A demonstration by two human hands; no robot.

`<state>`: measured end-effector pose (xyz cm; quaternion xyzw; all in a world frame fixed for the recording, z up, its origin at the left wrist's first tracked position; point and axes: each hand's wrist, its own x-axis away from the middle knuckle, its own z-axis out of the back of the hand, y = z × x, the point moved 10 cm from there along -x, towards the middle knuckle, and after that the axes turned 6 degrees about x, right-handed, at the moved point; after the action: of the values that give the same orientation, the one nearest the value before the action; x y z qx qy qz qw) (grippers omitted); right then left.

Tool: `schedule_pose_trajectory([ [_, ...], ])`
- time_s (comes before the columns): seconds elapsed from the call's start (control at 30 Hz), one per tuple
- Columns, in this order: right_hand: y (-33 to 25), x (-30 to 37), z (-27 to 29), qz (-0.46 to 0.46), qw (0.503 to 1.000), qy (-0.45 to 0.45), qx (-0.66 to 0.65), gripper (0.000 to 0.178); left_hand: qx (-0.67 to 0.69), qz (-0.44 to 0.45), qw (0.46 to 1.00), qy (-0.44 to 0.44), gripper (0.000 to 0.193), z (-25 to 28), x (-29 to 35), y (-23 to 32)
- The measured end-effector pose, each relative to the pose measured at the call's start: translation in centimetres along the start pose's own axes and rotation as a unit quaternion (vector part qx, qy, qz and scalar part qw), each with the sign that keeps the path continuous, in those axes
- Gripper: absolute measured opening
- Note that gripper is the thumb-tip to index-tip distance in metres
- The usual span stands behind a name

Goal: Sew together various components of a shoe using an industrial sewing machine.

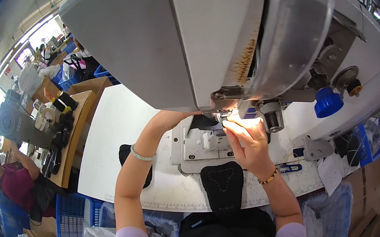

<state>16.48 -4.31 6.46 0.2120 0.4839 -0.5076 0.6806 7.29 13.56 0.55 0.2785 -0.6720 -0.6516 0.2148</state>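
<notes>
A large white sewing machine fills the upper view, its lamp lighting the needle area. My right hand is closed in a pinch by the needle, with a dark fabric piece at its fingertips. My left hand reaches to the other side of that piece; the machine head hides its fingers. Below the metal plate, a black shaped fabric piece with light outline stitching lies over the table's front edge. Another black piece lies partly behind my left forearm.
Blue-handled thread snips lie right of my right wrist. A blue knob juts from the machine. Blue crates with plastic bags stand below the white table. At left, another person works beside a wooden table holding thread spools.
</notes>
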Motion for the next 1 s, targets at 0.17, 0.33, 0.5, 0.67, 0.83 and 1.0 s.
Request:
schedule_pose_trajectory([
  [0.17,0.7,0.9,-0.3,0.008,1.0,0.002,-0.011,0.027,0.109,0.101,0.989,0.025,0.026,-0.5,0.4,-1.6],
  [0.33,-1.4,1.7,0.2,0.073,0.997,-0.012,0.033,0.031,0.239,0.047,0.968,0.054,0.027,-3.9,3.0,0.3],
  [0.5,-3.0,1.5,-0.8,0.095,0.99,-0.013,0.099,0.033,0.279,0.004,0.958,0.065,0.022,-3.7,3.2,-0.2],
  [0.67,-3.4,1.1,-1.0,0.088,0.988,-0.015,0.128,0.034,0.298,0.036,0.95,0.089,0.017,-4.5,4.4,-1.3],
  [0.83,-3.1,1.9,-0.4,0.106,0.99,-0.007,0.09,0.031,0.249,-0.032,0.958,0.141,0.018,-5.0,5.9,-1.2],
  [1.0,-3.0,1.8,0.5,0.137,0.99,-0.012,0.04,0.034,0.261,-0.047,0.948,0.174,0.016,-5.5,6.7,-1.1],
])
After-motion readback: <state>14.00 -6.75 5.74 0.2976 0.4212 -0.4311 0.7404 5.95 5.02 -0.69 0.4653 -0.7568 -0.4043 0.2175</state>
